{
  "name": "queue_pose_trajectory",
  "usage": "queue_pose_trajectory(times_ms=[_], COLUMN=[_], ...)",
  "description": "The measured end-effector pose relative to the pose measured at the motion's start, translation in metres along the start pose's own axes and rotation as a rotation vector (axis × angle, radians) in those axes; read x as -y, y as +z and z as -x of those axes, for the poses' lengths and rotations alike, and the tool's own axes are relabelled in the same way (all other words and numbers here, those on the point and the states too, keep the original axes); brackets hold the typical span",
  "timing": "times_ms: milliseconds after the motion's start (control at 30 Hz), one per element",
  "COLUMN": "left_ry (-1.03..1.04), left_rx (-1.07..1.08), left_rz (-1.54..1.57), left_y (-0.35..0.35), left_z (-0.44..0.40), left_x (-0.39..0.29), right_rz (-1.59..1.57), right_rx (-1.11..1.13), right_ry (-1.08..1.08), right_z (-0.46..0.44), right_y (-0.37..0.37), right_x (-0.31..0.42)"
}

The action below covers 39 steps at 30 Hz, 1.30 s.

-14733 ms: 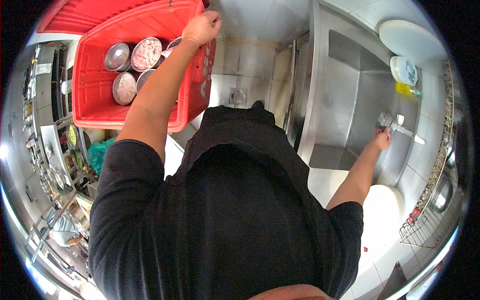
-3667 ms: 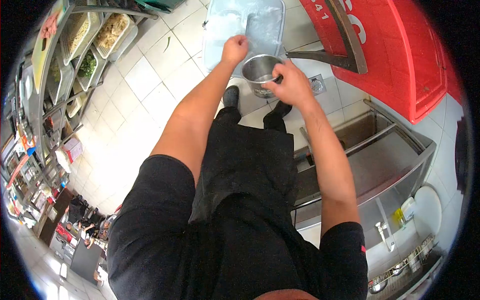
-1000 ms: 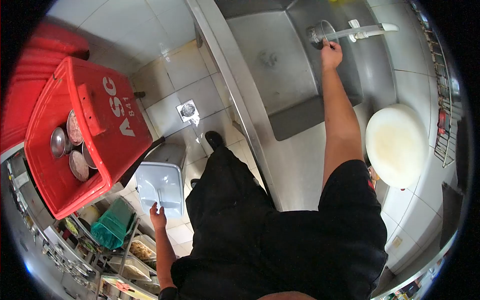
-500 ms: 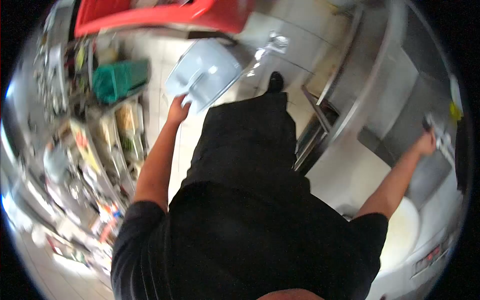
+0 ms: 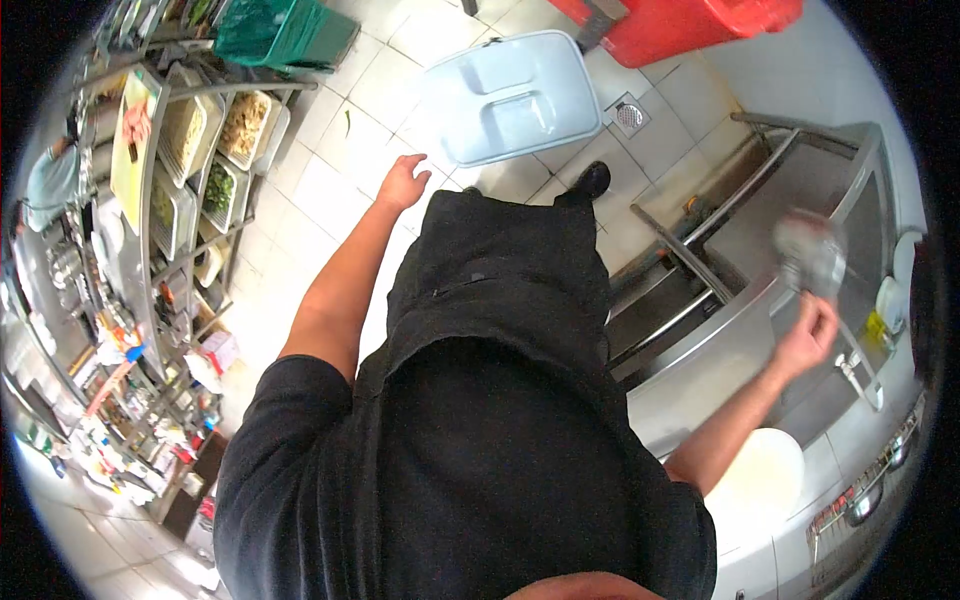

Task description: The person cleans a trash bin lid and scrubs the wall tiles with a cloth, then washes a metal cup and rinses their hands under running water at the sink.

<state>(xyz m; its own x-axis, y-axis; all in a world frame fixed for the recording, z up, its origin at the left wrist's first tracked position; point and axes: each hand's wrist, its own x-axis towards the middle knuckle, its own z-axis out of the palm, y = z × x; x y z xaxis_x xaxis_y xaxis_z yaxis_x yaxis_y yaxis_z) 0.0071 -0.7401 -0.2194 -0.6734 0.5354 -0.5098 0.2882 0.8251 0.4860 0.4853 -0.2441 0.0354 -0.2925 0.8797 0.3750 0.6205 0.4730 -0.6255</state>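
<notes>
My left hand [image 5: 405,183] is held out over the tiled floor, fingers apart, with nothing in it. Just beyond it stands a pale blue plastic bin lid or tub [image 5: 530,95] with moulded recesses; a small gap separates it from my fingertips. Over the steel sink [image 5: 790,190] on the right, my right hand [image 5: 810,338] has its fingers closed on a whitish, see-through item [image 5: 810,250] with a reddish patch. Motion smears that item, so its kind is unclear. Close by are a tap [image 5: 850,365] and a large round white container [image 5: 755,485].
A red bin [image 5: 690,30] and a floor drain [image 5: 629,116] lie ahead. On the left, a green crate [image 5: 285,35] stands beyond a rack with food trays [image 5: 248,125] and a cutting board [image 5: 130,185]. A person [image 5: 50,185] is at the far left.
My view has swung, and the blue plastic piece now appears farther right. My left hand has come away from it. My right hand has moved from beside the tap, now with the see-through item.
</notes>
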Motion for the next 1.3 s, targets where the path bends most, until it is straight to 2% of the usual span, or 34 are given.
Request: queue_pose_trajectory(times_ms=[67, 100, 167, 200, 233, 267, 300, 333, 400, 467, 533, 633, 733, 767, 867, 967, 1067, 1167, 1200, 1300], left_ry=[-0.035, -0.069, -0.159, -0.210, -0.269, -0.330, -0.330, -0.329, -0.438, -0.530, -0.459, -0.505, -0.504, -0.479, -0.417, -0.371, -0.336, -0.306, -0.292, -0.259], left_rx=[-0.050, -0.076, -0.104, -0.113, -0.135, -0.150, -0.172, -0.191, -0.159, -0.169, -0.172, -0.116, -0.112, -0.111, -0.127, -0.148, -0.130, -0.110, -0.103, -0.073], left_rz=[0.017, 0.049, 0.095, 0.109, 0.118, 0.124, 0.109, 0.094, 0.107, 0.161, 0.140, 0.162, 0.241, 0.253, 0.274, 0.266, 0.246, 0.230, 0.220, 0.182], left_y=[-0.007, -0.003, -0.007, -0.012, -0.012, -0.009, -0.004, 0.000, 0.000, 0.001, 0.020, 0.039, 0.056, 0.059, 0.056, 0.037, 0.019, 0.010, 0.010, 0.007], left_z=[0.023, 0.034, 0.066, 0.084, 0.102, 0.121, 0.141, 0.161, 0.195, 0.221, 0.245, 0.263, 0.262, 0.257, 0.238, 0.211, 0.186, 0.168, 0.164, 0.156], left_x=[0.056, 0.091, 0.145, 0.164, 0.185, 0.209, 0.232, 0.250, 0.261, 0.256, 0.276, 0.271, 0.269, 0.269, 0.260, 0.237, 0.215, 0.196, 0.193, 0.179], right_rz=[-0.164, -0.222, -0.069, -0.170, -0.294, -0.387, -0.384, -0.368, -0.360, -0.325, -0.291, -0.320, -0.259, -0.299, -0.089, -0.138, -0.069, -0.268, -0.248, -0.324], right_rx=[0.262, 0.349, 0.588, 0.743, 0.813, 0.984, 1.019, 1.178, 1.330, 1.439, 1.470, 1.391, 1.333, 1.247, 0.976, 0.694, 0.653, 0.954, 1.114, 1.210], right_ry=[-0.040, 0.034, 0.038, 0.140, 0.075, 0.227, 0.158, 0.127, 0.283, 0.353, 0.413, 0.519, 0.464, 0.398, 0.147, -0.166, -0.299, 0.088, 0.172, 0.392], right_z=[0.048, 0.073, 0.120, 0.146, 0.175, 0.194, 0.225, 0.236, 0.254, 0.252, 0.245, 0.233, 0.216, 0.212, 0.206, 0.210, 0.221, 0.252, 0.256, 0.261], right_y=[0.078, 0.120, 0.200, 0.245, 0.295, 0.331, 0.387, 0.418, 0.469, 0.514, 0.541, 0.556, 0.551, 0.537, 0.498, 0.445, 0.389, 0.381, 0.381, 0.400], right_x=[0.072, 0.111, 0.145, 0.162, 0.167, 0.194, 0.186, 0.205, 0.237, 0.259, 0.265, 0.259, 0.236, 0.231, 0.206, 0.176, 0.186, 0.192, 0.199, 0.207])
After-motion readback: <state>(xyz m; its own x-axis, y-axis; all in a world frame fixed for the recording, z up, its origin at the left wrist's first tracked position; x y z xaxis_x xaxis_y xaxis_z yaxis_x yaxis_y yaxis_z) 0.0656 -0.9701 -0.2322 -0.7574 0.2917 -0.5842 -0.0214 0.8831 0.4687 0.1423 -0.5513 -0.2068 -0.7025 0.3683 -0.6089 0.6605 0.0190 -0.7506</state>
